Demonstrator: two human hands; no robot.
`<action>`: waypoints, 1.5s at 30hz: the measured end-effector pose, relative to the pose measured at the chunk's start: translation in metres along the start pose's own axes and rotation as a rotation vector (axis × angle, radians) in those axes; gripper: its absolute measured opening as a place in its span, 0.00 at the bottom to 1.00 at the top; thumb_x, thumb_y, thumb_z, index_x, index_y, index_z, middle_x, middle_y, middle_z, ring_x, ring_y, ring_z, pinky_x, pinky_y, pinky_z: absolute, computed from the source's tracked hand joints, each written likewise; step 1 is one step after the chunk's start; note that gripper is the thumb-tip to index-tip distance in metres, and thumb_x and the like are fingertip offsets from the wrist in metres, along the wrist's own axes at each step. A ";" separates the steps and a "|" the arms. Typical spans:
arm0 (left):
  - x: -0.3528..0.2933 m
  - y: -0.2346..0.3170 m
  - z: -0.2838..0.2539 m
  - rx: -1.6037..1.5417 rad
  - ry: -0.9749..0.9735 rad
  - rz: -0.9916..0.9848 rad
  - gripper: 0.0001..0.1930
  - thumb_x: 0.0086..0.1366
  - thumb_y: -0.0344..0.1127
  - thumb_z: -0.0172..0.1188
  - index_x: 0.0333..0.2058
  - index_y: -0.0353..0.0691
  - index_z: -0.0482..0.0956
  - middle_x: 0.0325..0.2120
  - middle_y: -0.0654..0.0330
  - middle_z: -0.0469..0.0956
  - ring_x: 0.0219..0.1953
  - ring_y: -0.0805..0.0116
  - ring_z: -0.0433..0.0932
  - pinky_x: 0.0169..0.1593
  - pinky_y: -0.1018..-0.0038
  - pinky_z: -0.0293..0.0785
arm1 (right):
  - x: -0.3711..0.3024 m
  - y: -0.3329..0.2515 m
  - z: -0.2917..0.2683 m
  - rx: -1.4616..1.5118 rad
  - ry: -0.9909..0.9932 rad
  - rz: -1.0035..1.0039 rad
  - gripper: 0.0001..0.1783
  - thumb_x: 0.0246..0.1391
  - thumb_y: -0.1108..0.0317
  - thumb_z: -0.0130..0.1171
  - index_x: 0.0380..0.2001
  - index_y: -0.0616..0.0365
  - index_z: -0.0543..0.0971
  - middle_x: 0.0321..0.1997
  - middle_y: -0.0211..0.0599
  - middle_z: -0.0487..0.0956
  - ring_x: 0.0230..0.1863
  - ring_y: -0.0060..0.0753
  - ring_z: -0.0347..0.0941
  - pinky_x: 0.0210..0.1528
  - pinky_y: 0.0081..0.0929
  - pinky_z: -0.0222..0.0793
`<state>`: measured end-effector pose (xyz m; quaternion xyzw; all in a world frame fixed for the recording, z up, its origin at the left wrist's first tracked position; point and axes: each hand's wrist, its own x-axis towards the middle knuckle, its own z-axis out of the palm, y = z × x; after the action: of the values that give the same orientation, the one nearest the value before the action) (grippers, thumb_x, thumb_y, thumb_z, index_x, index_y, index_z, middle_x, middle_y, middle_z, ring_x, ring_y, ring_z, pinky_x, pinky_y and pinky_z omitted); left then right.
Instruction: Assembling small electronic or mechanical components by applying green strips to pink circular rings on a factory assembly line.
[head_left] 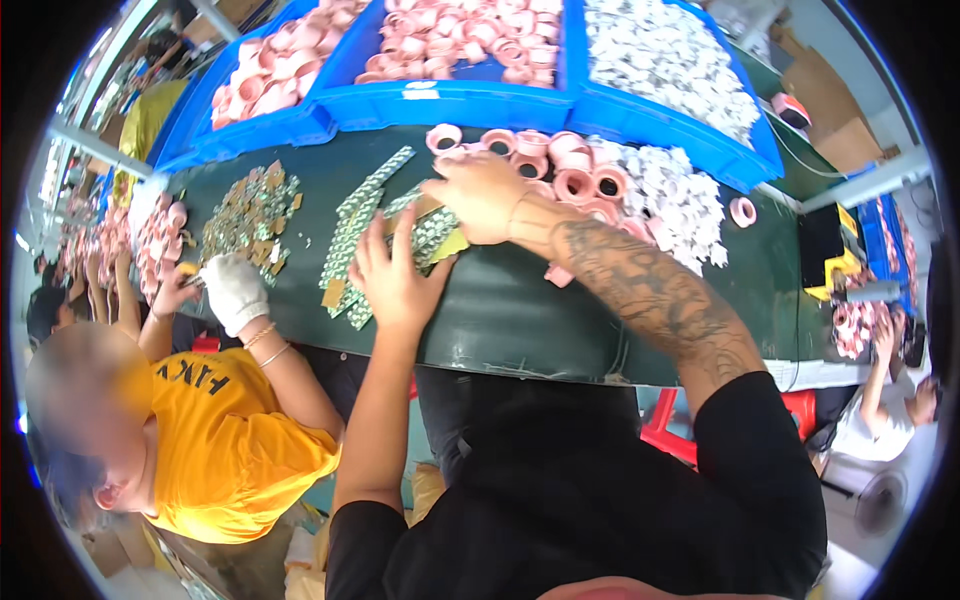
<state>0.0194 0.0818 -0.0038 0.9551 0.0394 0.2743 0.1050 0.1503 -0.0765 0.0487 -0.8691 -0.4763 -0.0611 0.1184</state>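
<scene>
Several narrow green circuit board strips (345, 245) lie in slanting rows on the dark green table in front of me. My left hand (395, 280) is at a bunch of these strips, its fingers along one side and its thumb on the other. Reaching in from the right, my right hand (480, 195) bends over the far end of the same bunch. Its fingers are closed together, and what they grip is hidden. A tan piece (427, 206) shows between the hands, and a yellow-green piece (450, 246) sits by my left thumb.
Behind are blue bins (450, 105) of pink ring-shaped parts and white pieces. Loose pink rings (575, 185) and a white heap (685, 205) lie to the right. At left, by a pile of small boards (250, 215), a person in yellow works with a white glove (236, 290).
</scene>
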 end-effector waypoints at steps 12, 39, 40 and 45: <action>0.043 -0.028 0.018 -0.207 -0.303 0.176 0.60 0.47 0.58 0.80 0.73 0.42 0.57 0.54 0.44 0.80 0.53 0.41 0.80 0.53 0.52 0.77 | -0.115 -0.029 -0.057 0.305 0.308 0.105 0.51 0.42 0.67 0.69 0.73 0.47 0.64 0.61 0.42 0.74 0.66 0.50 0.68 0.65 0.51 0.64; 0.060 -0.022 0.011 -0.183 -0.389 0.200 0.42 0.58 0.40 0.73 0.68 0.35 0.65 0.60 0.41 0.75 0.61 0.42 0.75 0.65 0.55 0.69 | -0.645 0.065 -0.277 -0.280 1.478 1.301 0.54 0.56 0.73 0.68 0.74 0.73 0.43 0.33 0.35 0.84 0.31 0.23 0.78 0.32 0.19 0.73; 0.057 0.056 -0.037 -0.198 -0.426 0.311 0.29 0.65 0.47 0.70 0.54 0.28 0.76 0.52 0.43 0.79 0.54 0.52 0.79 0.60 0.62 0.70 | -0.661 0.062 -0.260 -0.345 1.413 1.284 0.56 0.53 0.66 0.72 0.76 0.65 0.49 0.32 0.39 0.86 0.29 0.25 0.81 0.33 0.26 0.77; 0.068 0.059 -0.040 -0.395 -0.571 0.148 0.32 0.58 0.29 0.76 0.58 0.26 0.72 0.57 0.46 0.78 0.59 0.55 0.75 0.64 0.63 0.69 | -0.603 0.083 -0.172 -0.201 1.363 1.463 0.36 0.50 0.67 0.66 0.64 0.57 0.72 0.28 0.41 0.85 0.32 0.40 0.84 0.41 0.36 0.80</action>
<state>0.0566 0.0408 0.0774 0.9548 -0.1146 0.0057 0.2742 -0.1036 -0.6557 0.0699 -0.7338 0.3514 -0.4977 0.3005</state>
